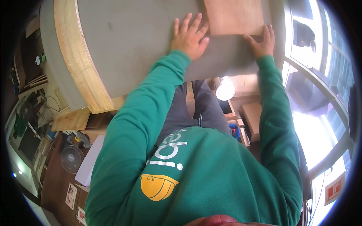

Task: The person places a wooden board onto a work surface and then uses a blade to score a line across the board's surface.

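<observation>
Wood panel (236, 17), light tan with a faint warm, pinkish cast, lies between and slightly beyond the two hands as I look down through the head camera. It looks flat and smooth, with straight sides, a nearly level near edge and two crisp near corners; its far end runs out of my view (so I cannot tell its full length). Its colour stands out plainly against the dull grey tabletop (128, 45) beneath both hands.

To the panel's left I see the left hand (190, 39) open, palm down on the grey surface, fingers fanned out and thumb pointing toward the panel. The index fingertip comes right up to the panel's left edge, though I cannot tell whether it touches. The right hand (263, 43) is also open, thumb and fingers parted around the near right corner: the thumb at the near edge, the fingers along the right side. I cannot tell how firmly it presses.

Well left of the left hand, a pale wooden strip (81, 56) borders the grey top. Below and between the hands, a lit lamp (225, 89) glares white.
</observation>
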`<action>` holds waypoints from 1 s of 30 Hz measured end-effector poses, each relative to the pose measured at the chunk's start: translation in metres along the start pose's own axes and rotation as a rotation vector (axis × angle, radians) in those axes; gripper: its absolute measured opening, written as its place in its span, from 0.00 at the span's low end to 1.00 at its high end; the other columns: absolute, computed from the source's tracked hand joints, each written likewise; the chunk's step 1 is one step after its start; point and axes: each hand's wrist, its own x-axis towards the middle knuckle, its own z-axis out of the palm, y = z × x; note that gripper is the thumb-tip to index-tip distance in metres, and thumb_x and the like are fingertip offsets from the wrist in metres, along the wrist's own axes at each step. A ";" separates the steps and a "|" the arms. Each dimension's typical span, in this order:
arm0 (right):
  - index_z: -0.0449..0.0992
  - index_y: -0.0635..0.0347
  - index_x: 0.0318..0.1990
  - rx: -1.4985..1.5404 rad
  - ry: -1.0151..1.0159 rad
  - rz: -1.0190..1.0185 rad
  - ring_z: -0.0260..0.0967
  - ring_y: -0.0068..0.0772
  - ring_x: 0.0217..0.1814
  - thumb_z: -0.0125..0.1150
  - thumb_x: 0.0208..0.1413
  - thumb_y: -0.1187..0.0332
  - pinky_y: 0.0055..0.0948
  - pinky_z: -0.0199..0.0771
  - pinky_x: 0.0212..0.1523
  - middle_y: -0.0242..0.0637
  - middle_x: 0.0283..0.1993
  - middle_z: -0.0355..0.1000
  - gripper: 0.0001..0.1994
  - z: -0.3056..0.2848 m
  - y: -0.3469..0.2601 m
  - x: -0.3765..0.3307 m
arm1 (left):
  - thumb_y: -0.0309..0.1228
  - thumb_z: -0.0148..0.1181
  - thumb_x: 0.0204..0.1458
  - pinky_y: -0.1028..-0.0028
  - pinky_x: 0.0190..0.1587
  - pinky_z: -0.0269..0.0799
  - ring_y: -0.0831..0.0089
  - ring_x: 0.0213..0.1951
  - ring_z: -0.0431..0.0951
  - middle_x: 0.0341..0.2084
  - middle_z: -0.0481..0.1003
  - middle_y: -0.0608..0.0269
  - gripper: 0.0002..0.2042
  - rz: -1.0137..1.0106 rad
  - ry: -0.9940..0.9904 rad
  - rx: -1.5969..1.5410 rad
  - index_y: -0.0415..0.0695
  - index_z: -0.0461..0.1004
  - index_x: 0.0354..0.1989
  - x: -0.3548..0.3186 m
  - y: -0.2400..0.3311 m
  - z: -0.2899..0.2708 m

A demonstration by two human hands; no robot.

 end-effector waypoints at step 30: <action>0.59 0.59 0.68 0.022 -0.016 0.039 0.41 0.62 0.76 0.84 0.27 0.55 0.53 0.47 0.74 0.47 0.77 0.45 0.55 -0.005 -0.021 -0.004 | 0.56 0.49 0.59 0.44 0.72 0.33 0.57 0.75 0.43 0.73 0.49 0.55 0.39 -0.235 -0.047 0.020 0.39 0.55 0.70 -0.002 0.041 -0.011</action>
